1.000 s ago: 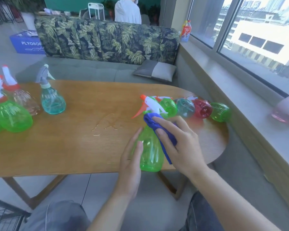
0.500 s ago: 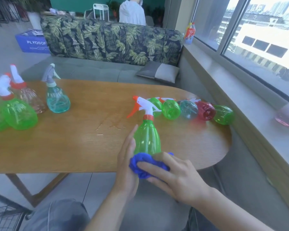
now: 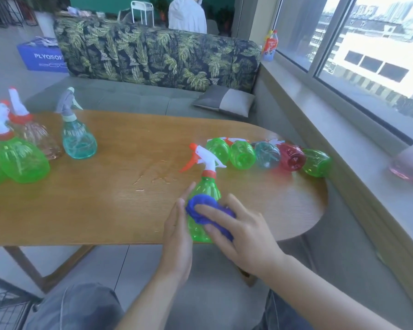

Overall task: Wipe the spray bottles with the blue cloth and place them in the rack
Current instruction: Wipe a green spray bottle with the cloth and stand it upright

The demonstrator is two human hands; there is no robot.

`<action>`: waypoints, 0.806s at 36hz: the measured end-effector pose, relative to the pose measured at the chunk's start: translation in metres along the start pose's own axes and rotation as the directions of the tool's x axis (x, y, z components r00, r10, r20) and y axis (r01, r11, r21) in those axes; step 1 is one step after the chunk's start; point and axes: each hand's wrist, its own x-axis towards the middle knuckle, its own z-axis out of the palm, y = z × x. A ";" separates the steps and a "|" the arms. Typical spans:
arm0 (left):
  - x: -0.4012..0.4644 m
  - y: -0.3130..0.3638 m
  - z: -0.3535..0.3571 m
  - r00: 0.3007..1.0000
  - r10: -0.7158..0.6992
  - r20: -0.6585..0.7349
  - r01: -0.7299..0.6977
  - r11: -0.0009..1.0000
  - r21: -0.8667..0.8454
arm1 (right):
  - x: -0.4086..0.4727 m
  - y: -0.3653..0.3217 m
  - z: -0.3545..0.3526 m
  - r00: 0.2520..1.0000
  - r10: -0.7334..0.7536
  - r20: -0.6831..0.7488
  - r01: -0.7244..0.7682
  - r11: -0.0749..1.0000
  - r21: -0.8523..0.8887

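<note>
A green spray bottle (image 3: 206, 186) with a white and orange trigger head stands upright at the near edge of the wooden table (image 3: 81, 210). My left hand (image 3: 177, 239) lies against its left side with the fingers straight up along it. My right hand (image 3: 246, 234) holds the bunched blue cloth (image 3: 198, 206) and presses it on the bottle's middle, covering the bottle's right side. Behind it, several bottles lie in a row: green (image 3: 218, 150), green (image 3: 242, 154), teal (image 3: 267, 154), red (image 3: 292, 157), green (image 3: 317, 163).
Standing at the table's left are a green bottle (image 3: 22, 160), a clear one (image 3: 38, 139) and a teal one (image 3: 79, 141). Water streaks (image 3: 153, 177) mark the table's middle. A black wire frame (image 3: 0, 306) shows bottom left. A windowsill (image 3: 343, 139) runs along the right, a sofa (image 3: 153, 58) behind.
My right hand slid the cloth from the bottle's neck down to its base, then back up to its middle. The bottle went from tilted to upright. The left hand stayed against it.
</note>
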 end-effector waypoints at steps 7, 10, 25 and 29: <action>-0.002 0.001 0.000 0.997 -0.046 0.067 0.050 0.998 -0.045 | -0.023 0.008 -0.009 0.950 -0.283 0.133 0.297 0.949 -0.103; -0.002 -0.001 0.003 0.998 -0.007 0.065 0.006 1.000 0.006 | -0.017 0.011 -0.020 0.967 -0.247 0.057 0.252 0.962 -0.108; -0.001 -0.004 0.001 0.997 -0.058 0.042 0.059 0.998 -0.030 | 0.001 0.000 0.006 0.979 0.200 -0.036 -0.196 0.976 0.098; -0.003 -0.001 0.001 0.991 -0.127 0.033 0.129 0.988 -0.081 | -0.007 -0.002 0.004 0.997 0.076 -0.008 -0.076 0.995 0.060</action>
